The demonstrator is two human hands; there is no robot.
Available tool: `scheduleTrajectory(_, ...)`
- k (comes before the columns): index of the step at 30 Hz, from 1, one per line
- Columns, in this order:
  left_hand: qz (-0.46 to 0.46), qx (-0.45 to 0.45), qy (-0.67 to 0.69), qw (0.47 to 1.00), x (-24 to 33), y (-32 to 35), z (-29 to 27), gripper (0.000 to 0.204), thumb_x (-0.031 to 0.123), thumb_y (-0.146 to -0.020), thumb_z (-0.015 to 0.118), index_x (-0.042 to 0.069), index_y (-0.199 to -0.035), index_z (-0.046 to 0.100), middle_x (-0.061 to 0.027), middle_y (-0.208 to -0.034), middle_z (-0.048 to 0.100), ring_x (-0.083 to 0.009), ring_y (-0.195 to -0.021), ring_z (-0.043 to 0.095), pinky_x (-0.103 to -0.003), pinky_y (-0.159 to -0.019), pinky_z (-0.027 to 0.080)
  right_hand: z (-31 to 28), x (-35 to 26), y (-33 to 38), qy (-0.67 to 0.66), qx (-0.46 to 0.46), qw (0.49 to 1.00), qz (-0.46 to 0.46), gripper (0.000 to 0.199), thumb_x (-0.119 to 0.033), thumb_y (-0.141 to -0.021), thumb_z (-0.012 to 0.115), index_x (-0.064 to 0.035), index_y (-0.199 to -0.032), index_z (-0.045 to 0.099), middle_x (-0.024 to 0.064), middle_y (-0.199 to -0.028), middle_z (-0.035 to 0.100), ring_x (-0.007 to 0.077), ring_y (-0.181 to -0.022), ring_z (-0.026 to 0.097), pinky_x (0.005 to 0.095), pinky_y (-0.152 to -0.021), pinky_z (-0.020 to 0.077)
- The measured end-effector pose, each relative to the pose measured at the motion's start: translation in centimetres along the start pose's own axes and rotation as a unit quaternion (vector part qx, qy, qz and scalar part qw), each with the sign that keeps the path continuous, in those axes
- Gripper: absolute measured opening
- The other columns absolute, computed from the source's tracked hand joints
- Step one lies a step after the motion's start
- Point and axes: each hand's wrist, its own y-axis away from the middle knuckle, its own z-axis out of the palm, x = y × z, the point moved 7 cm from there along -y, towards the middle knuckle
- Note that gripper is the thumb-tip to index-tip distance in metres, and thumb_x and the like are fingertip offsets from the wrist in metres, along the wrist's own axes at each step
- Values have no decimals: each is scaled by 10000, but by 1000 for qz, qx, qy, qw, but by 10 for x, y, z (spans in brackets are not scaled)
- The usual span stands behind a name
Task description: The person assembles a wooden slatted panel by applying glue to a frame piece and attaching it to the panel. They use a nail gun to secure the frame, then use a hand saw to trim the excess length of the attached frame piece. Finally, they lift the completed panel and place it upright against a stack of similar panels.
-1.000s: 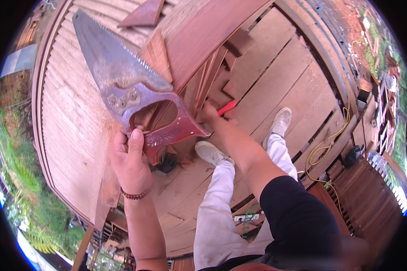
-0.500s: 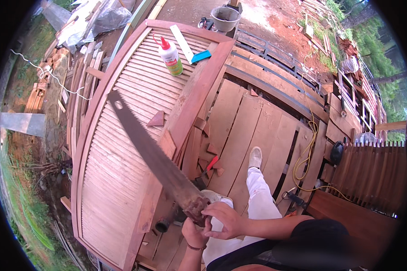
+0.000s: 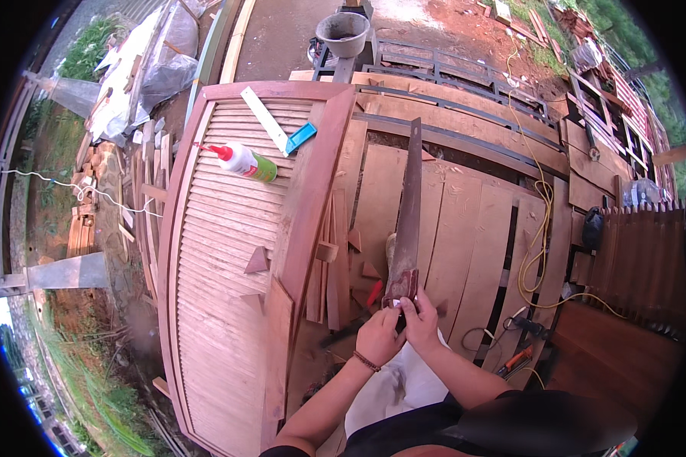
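A hand saw (image 3: 408, 206) points away from me, its long dark blade narrowing toward the far end. At its worn reddish-brown handle (image 3: 402, 288), my left hand (image 3: 379, 335), a bracelet at its wrist, closes around the near end. My right hand (image 3: 421, 323) is pressed against the same end, thumb and fingers bent on the handle. A small white spot shows between the two hands; what it is I cannot make out. To the left lies a slatted wooden shutter panel (image 3: 213, 305) in a reddish frame, with a glue bottle (image 3: 242, 163) and a try square (image 3: 270, 126) on it.
Triangular wood offcuts (image 3: 256, 260) lie on the panel, more on the plank deck (image 3: 377, 190). A yellow cord (image 3: 527, 266) runs along the deck's right side. A grey bucket (image 3: 343, 33) stands at the far end. An orange-and-black tool (image 3: 517, 359) lies at lower right.
The saw has swung right, off the shutter panel to over the deck, now pointing straight ahead. Both hands moved up and right with its handle. The view has shifted too.
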Motion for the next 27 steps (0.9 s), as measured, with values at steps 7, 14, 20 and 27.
scheduleTrajectory(7, 11, -166, 11, 986, -36, -213, -46, 289, 205, -804, 705, 37, -1033, 655, -177, -868, 677, -350, -795, 657, -400, -711, 532, 16, -41, -182, 33, 45, 995, -88, 511, -111, -976, 560, -28, -1453, 395, 106, -1191, 635, 132, -978, 590, 266, -901, 467)
scheduleTrajectory(14, -6, 181, -96, 979, -121, -434, -129, 224, 210, -930, 568, 27, -1020, 659, -206, -987, 667, -354, -931, 642, -399, -816, 494, 47, -53, -287, 156, 101, 968, -169, 479, -135, -936, 605, -126, -1404, 500, 154, -780, 593, 281, -676, 591, 363, -657, 487)
scheduleTrajectory(20, 95, 140, -258, 951, -197, -514, -96, 295, 292, -943, 505, 115, -1155, 609, -97, -1209, 592, -317, -1241, 461, -560, -1073, 263, 68, -32, -300, 162, 107, 960, -204, 487, -140, -914, 627, -142, -1390, 523, 139, -761, 574, 309, -650, 562, 397, -625, 470)
scheduleTrajectory(27, 108, 116, -322, 933, -197, -516, -80, 296, 265, -860, 572, 122, -1116, 605, -54, -1161, 600, -299, -1180, 476, -488, -1065, 262, 71, -18, -299, 204, 101, 951, -211, 469, -88, -907, 636, -58, -1364, 536, 130, -736, 550, 260, -622, 512, 351, -611, 455)
